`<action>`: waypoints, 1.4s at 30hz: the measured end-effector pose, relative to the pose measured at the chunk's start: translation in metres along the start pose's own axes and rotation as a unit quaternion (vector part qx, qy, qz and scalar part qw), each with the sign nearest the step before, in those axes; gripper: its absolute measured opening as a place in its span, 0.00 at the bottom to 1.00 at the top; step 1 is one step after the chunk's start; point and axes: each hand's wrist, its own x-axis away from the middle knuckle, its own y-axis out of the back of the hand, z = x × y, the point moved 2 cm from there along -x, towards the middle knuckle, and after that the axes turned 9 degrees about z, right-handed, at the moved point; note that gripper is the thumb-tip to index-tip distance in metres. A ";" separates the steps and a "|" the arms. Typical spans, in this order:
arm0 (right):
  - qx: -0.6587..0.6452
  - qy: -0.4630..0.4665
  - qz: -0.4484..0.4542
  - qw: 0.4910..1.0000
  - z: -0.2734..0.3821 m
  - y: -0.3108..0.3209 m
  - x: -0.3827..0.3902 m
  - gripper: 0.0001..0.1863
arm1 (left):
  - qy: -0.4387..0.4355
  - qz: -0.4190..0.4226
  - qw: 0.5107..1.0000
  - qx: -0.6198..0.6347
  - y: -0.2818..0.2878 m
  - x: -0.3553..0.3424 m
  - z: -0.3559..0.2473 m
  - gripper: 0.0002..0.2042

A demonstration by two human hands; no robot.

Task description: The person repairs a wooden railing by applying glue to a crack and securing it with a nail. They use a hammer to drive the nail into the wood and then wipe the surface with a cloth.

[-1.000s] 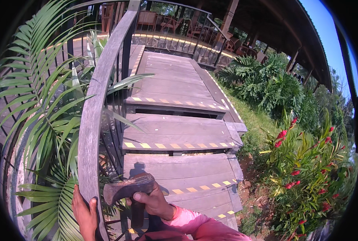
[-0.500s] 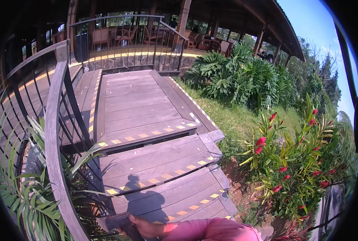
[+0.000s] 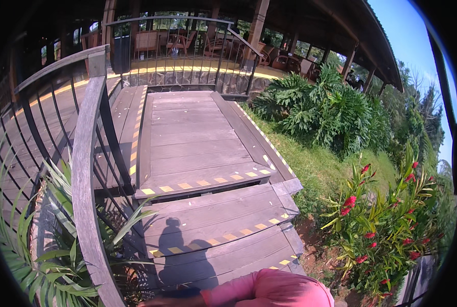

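Note:
At the bottom edge, a pink-sleeved arm (image 3: 269, 289) reaches in from the right across my front. It ends in my right hand (image 3: 174, 302), which is blurred and partly cut off by the frame. A dark object (image 3: 183, 292) lies against this hand; its kind is unclear, and the fingers are closed round it as far as they show. My left hand is out of view. Just ahead are wooden steps (image 3: 208, 215) edged with yellow striped tape, and my shadow (image 3: 179, 250) falls on them.
A wooden handrail (image 3: 87, 179) with black bars rises on the left beside palm leaves (image 3: 44, 276). Above the steps is a plank ramp (image 3: 195, 138), leading towards a railing (image 3: 172, 51) and a roofed terrace with chairs. Red-flowered plants (image 3: 372, 225) and leafy bushes (image 3: 320, 112) border the right.
The view has shifted, so the steps and railing sit further right and slightly lower. My right hand and the dark object have dropped towards the bottom edge and are less visible.

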 end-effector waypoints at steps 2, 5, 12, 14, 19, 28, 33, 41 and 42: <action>0.096 -0.041 0.044 0.994 0.028 0.003 -0.036 0.41 | 0.041 -0.014 0.999 0.013 0.019 -0.016 0.013 0.38; 0.164 -0.082 0.248 0.951 0.092 -0.014 -0.109 0.45 | 0.124 -0.077 0.988 0.044 0.042 0.002 0.053 0.40; 0.251 -0.177 0.478 0.823 0.126 -0.084 -0.200 0.46 | 0.285 -0.159 0.941 0.084 -0.001 0.078 0.068 0.44; 0.225 -0.210 0.526 0.793 0.118 -0.091 -0.198 0.45 | 0.296 -0.151 0.936 0.115 -0.033 0.095 0.050 0.45; 0.263 -0.251 0.703 0.611 0.147 -0.143 -0.234 0.46 | 0.329 -0.127 0.926 0.132 -0.058 0.143 0.008 0.48; 0.451 0.102 0.783 0.415 0.062 -0.191 -0.255 0.43 | 0.436 -0.221 0.861 0.143 -0.047 0.107 0.043 0.43; 0.458 0.096 0.799 0.378 -0.044 -0.169 -0.228 0.39 | 0.561 -0.383 0.667 0.306 -0.074 0.126 0.044 0.37; 0.495 0.152 0.792 0.323 -0.127 -0.188 -0.194 0.34 | 0.288 -0.505 0.281 0.764 -0.098 0.078 0.007 0.38; 0.501 0.156 0.790 0.318 -0.132 -0.187 -0.194 0.34 | 0.318 -0.507 0.249 0.762 -0.096 0.069 0.009 0.38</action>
